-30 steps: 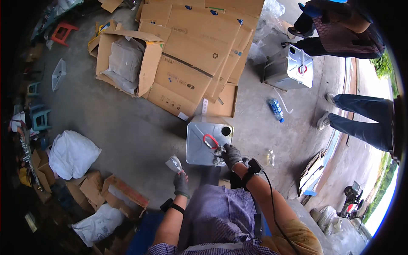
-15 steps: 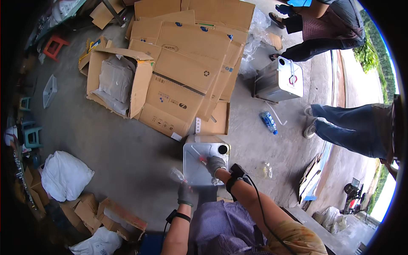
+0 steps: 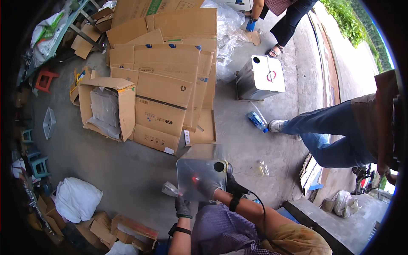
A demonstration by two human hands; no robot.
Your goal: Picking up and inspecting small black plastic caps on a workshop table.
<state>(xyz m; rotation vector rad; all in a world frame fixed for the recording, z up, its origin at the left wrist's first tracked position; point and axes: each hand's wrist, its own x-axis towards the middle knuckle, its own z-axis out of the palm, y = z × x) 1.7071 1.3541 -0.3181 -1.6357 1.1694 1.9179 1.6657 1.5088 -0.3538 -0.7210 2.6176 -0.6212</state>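
Observation:
A square metal can (image 3: 199, 163) with a round black opening stands close in front of me, between my knees. Over its top is my right hand (image 3: 208, 188) in a grey glove, smeared by motion. A small red thing (image 3: 195, 179) shows at its fingertips, too blurred to name. Beside the can's left edge, my left hand (image 3: 182, 208), in a dark grey glove, is closed on a clear plastic bottle (image 3: 170, 189). The bottle is tilted, its narrow end toward my fingers.
Flattened cardboard (image 3: 165, 89) and an open carton (image 3: 106, 110) lie ahead. A second metal can (image 3: 261, 76) stands beyond a blue-labelled bottle (image 3: 257, 122). One person stands at right (image 3: 340, 127); another bends at the far side (image 3: 289, 25). A white sack (image 3: 78, 199) lies left.
My view has shifted. My right hand has moved nearer the can's front edge with the red thing. The person at right has stepped closer to the blue-labelled bottle. My left hand still holds the clear bottle.

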